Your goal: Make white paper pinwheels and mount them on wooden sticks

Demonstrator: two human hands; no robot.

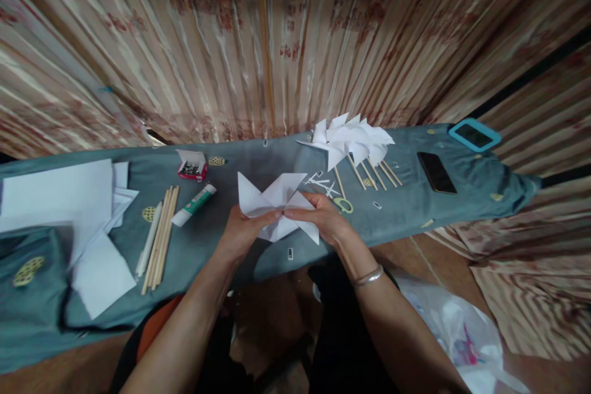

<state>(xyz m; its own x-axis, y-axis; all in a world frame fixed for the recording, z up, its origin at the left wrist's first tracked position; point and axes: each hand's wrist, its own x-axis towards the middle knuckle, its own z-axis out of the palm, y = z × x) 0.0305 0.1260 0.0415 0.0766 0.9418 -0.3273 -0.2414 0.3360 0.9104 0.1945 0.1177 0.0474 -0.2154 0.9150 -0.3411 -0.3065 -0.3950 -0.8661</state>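
Note:
Both hands hold a folded white paper pinwheel (pixel 276 203) over the near edge of the grey-blue cloth-covered table (pixel 258 160). My left hand (pixel 242 231) pinches it from the left at the centre. From the right, my right hand (pixel 323 217) pinches the same centre, a metal bangle on its wrist. The paper's pointed blades stick up and out between the two hands.
Finished paper pinwheels on sticks (pixel 353 141) lie at the back right. Scissors (pixel 341 203), a glue stick (pixel 194 204), wooden sticks (pixel 159 240), a small pin box (pixel 191 165), white paper sheets (pixel 60 197), a black phone (pixel 436 172) and a teal-cased device (pixel 474 134) lie around. A plastic bag (pixel 457 332) is on the floor.

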